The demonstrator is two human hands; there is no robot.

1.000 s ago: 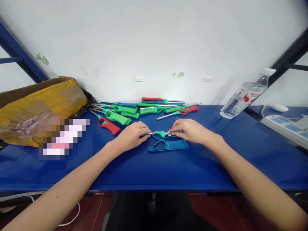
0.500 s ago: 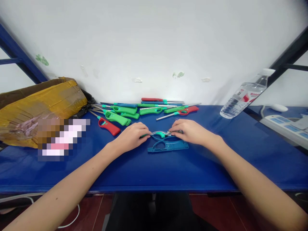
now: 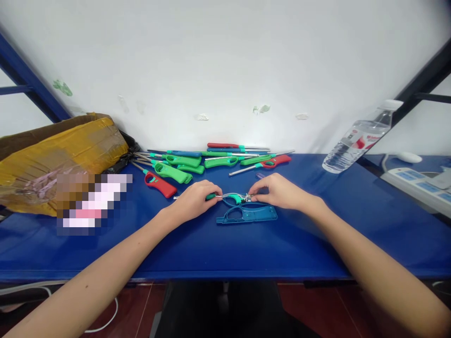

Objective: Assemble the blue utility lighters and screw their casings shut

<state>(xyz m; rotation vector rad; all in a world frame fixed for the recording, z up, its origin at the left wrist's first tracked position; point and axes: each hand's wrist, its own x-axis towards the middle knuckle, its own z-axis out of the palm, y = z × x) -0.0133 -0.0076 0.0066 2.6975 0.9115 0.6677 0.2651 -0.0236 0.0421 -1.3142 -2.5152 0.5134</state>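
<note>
An opened blue lighter half (image 3: 230, 202) lies at the table's middle, with a teal trigger (image 3: 236, 198) and small metal parts inside. My left hand (image 3: 199, 198) is closed on a thin tool with a green handle (image 3: 210, 196); its metal shaft reaches the left end of that half. My right hand (image 3: 273, 190) pinches at the right end, thumb and forefinger on small parts that are too small to make out. Just below lies the other blue casing half (image 3: 252, 214), inner side up. A purple piece (image 3: 260, 176) shows behind my right hand.
Red, green and blue lighters (image 3: 174, 172) lie piled along the wall. A taped cardboard box (image 3: 70, 159) stands at the left beside a blurred patch. At the right are a water bottle (image 3: 359, 141) and a white power strip (image 3: 416, 185).
My right hand's fingers have shifted slightly and the dark item beneath them no longer shows. More of the green handle and a metal tip by my left hand are visible.
</note>
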